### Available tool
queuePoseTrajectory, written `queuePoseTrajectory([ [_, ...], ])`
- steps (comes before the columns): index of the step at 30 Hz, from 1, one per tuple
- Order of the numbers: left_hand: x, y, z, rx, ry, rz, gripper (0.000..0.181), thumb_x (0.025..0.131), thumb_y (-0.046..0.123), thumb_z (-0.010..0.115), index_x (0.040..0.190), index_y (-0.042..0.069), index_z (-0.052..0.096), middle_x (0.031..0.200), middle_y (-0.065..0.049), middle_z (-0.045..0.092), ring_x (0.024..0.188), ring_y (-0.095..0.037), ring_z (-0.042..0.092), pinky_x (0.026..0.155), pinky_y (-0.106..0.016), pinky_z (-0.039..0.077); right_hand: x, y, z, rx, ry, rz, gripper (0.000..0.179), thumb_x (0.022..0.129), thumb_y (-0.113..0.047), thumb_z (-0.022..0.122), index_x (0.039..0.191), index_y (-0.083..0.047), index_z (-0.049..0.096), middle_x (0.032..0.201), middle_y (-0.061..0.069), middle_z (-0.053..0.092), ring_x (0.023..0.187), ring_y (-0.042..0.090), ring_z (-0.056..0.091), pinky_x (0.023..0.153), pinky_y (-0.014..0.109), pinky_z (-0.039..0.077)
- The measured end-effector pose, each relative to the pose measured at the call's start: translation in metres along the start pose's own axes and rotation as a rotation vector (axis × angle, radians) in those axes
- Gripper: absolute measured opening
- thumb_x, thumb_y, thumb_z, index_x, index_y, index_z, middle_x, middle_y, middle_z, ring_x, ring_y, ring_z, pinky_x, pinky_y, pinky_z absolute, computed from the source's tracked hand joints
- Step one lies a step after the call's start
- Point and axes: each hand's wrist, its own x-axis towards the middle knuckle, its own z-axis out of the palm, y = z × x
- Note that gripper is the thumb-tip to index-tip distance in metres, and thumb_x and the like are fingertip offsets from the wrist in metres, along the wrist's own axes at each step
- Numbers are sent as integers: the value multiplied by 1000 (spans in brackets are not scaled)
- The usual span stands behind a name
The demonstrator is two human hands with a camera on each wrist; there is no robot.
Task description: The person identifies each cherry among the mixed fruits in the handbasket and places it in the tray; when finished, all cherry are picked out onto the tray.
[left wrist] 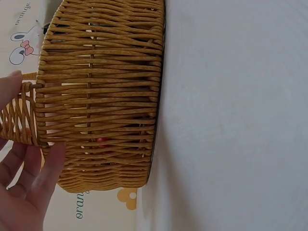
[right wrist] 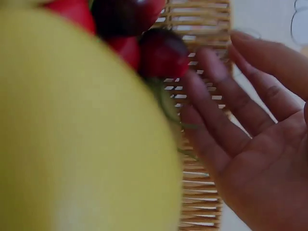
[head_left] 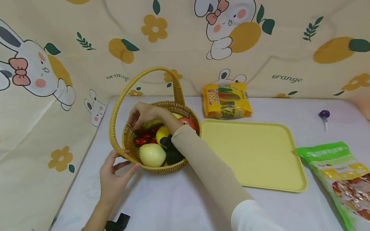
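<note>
A wicker basket (head_left: 167,169) with a tall arched handle (head_left: 113,123) stands left of centre, full of fruit. My left hand (head_left: 113,179) grips it where the handle meets the near-left rim, thumb along the woven outside (left wrist: 98,101). Over the far-left rim reaches my right hand (head_left: 146,113). Seen from the right wrist, its fingers (right wrist: 226,120) are extended beside dark red cherries (right wrist: 163,50) with green stems, holding nothing. A large pale yellow-green fruit (head_left: 152,155), a small yellow fruit (head_left: 162,133) and a red fruit (head_left: 188,122) also lie inside; my right forearm hides part of the contents.
Right of the basket lies a yellow tray (head_left: 251,150). Behind it sits a yellow snack packet (head_left: 227,101). A purple lollipop (head_left: 324,115) and a green-and-clear food bag (head_left: 346,180) are at the right. A patterned cloth (head_left: 181,36) rises behind the table.
</note>
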Motion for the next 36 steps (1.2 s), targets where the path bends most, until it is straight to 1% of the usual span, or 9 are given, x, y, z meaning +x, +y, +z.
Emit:
queuePoseTrajectory([
  [4, -1, 0, 1, 15, -1, -3, 51, 61, -25, 79, 107, -16, 59, 103, -16, 63, 96, -21, 60, 74, -20, 60, 0, 10, 0, 15, 21, 16, 25, 84, 10, 72, 109, 7, 70, 104, 17, 71, 93, 21, 66, 80, 24, 58],
  [7, -1, 1, 1, 28, 5, -9, 50, 61, -24, 80, 107, -16, 59, 103, -16, 64, 95, -22, 60, 74, -19, 60, 2, 12, 1, -5, 3, 44, 25, 84, 10, 72, 108, 5, 70, 104, 15, 70, 94, 21, 66, 80, 24, 58],
  [13, 0, 3, 0, 47, 4, -22, 52, 59, -27, 79, 106, -16, 59, 104, -7, 64, 95, -21, 60, 75, -18, 60, 4, 12, 4, -100, -48, 60, 26, 83, 12, 72, 108, 3, 70, 101, 13, 69, 93, 19, 63, 79, 22, 56],
  [18, -1, 1, 1, 42, 3, -18, 52, 60, -26, 79, 106, -16, 59, 101, -18, 63, 95, -20, 60, 75, -18, 59, 2, 13, 4, -116, -51, 29, 30, 81, 17, 69, 109, 5, 68, 101, 15, 68, 91, 19, 61, 78, 21, 56],
  [22, 0, 3, 2, 55, 0, -21, 52, 60, -26, 80, 107, -16, 59, 103, -9, 64, 96, -19, 60, 76, -17, 59, -1, 13, 2, -80, -20, 17, 33, 81, 17, 69, 112, 5, 67, 102, 16, 66, 91, 20, 60, 78, 22, 56],
  [27, 1, 5, 4, 49, -1, -18, 51, 61, -25, 79, 107, -16, 59, 105, -6, 64, 95, -20, 60, 75, -17, 59, -7, 6, -3, 24, 32, -59, 33, 84, 14, 70, 116, 6, 66, 102, 15, 66, 91, 20, 61, 79, 24, 57],
  [30, -1, 0, 4, 45, 3, -18, 52, 61, -24, 80, 108, -16, 59, 104, -10, 64, 96, -19, 60, 75, -17, 59, -17, -6, -9, 111, 65, -126, 35, 87, 8, 70, 121, 3, 64, 105, 13, 66, 96, 21, 62, 84, 26, 57],
  [33, -7, -13, 1, 52, 5, -26, 55, 59, -26, 80, 109, -15, 59, 104, -16, 64, 97, -17, 60, 75, -16, 59, -37, -20, -17, 213, 94, -217, 37, 90, 4, 69, 126, 2, 61, 108, 13, 63, 99, 26, 63, 88, 32, 58],
  [36, -12, -26, -2, 55, 9, -37, 58, 57, -27, 80, 110, -13, 60, 104, -22, 63, 98, -16, 60, 75, -16, 58, -66, -27, -25, 282, 119, -317, 40, 92, 3, 67, 130, 4, 57, 112, 16, 59, 96, 32, 65, 87, 40, 60],
])
